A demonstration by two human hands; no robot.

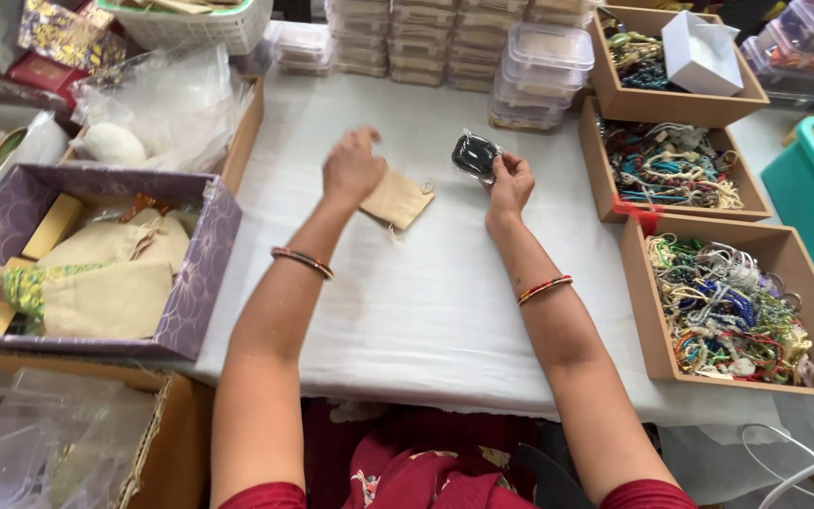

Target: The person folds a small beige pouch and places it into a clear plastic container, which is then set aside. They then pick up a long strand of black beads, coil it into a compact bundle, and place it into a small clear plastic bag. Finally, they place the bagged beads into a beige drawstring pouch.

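My left hand (351,166) rests on a small tan cloth pouch (398,199) that lies on the white tablecloth (426,311), fingers curled over its left end. To its right my right hand (511,181) holds up a clear plastic packet with a dark beaded bracelet inside (475,155), pinched at its lower right corner. The packet hangs just above and right of the pouch, not touching it. Both wrists wear thin beaded bangles.
A purple box (195,283) with tan pouches stands at left, crumpled plastic bags (167,104) behind it. Three brown trays of beaded bracelets (723,316) line the right side. Stacked clear lidded containers (539,71) stand at the back. A teal bin (807,203) sits far right.
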